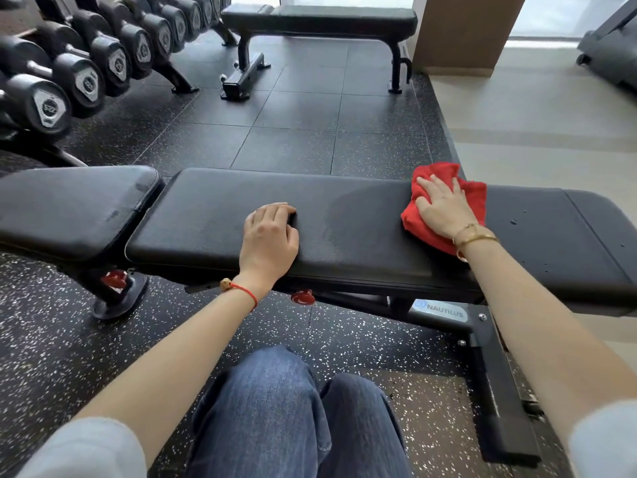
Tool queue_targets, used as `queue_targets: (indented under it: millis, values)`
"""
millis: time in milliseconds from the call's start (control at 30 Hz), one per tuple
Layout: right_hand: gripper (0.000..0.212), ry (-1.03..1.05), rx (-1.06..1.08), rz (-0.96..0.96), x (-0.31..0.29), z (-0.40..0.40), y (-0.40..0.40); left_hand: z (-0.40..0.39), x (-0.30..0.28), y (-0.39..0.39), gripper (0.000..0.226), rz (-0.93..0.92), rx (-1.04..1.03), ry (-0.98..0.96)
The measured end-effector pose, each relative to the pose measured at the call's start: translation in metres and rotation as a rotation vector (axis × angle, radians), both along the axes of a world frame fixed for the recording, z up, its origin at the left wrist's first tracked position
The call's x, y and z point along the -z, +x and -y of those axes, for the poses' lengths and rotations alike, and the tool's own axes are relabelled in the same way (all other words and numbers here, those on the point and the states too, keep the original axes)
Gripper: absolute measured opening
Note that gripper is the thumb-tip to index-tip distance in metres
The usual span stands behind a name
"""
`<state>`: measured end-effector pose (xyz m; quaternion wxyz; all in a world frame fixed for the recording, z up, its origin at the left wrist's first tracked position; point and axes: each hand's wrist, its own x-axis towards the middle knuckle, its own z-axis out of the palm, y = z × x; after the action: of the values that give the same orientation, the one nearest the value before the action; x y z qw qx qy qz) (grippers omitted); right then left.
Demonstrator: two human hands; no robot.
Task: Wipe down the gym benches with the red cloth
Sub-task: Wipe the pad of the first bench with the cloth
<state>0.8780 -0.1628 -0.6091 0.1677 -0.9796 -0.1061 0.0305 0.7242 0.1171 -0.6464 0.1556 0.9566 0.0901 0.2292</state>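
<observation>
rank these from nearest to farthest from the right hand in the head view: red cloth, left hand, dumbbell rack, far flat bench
1. red cloth: directly under the right hand, whose flat fingers press it to the near bench pad.
2. left hand: to its left on the same pad.
3. far flat bench: across the floor, by the window.
4. dumbbell rack: far left; about as far off as that bench, too close to call.

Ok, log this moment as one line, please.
right hand flat on red cloth, pressing on near bench back pad | left hand resting, fingers curled | far flat bench untouched
</observation>
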Motion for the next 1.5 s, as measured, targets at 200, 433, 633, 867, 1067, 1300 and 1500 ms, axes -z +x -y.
queue_targets:
  millis: [200,433,633,867,1067,1300,1500]
  values:
    - [0.054,-0.081,-0.209,0.059,0.002,-0.043,-0.020,0.001,-0.001,0.001,0.031,0.008,-0.010,-0.002]
    - [0.052,0.093,-0.372,0.139,0.008,-0.025,-0.088,-0.003,-0.001,-0.001,0.030,0.024,0.013,-0.013]
    - [0.050,0.068,-0.143,0.097,0.005,-0.003,-0.056,0.000,0.000,-0.001,0.032,0.013,0.012,0.011]
    - [0.051,0.017,-0.227,0.083,-0.002,-0.073,-0.051,0.003,-0.002,-0.001,0.031,-0.002,0.005,0.030]
    - [0.048,0.111,-0.437,0.116,0.000,-0.070,-0.098,0.002,-0.003,-0.001,0.032,0.001,-0.001,0.011]
    - [0.045,0.147,-0.390,0.178,0.006,-0.022,-0.118,0.003,-0.006,-0.004,0.033,0.001,0.019,-0.008]
    - [0.042,0.131,-0.082,0.251,0.003,0.029,-0.094,0.002,-0.012,-0.001,0.032,-0.040,0.031,-0.043]
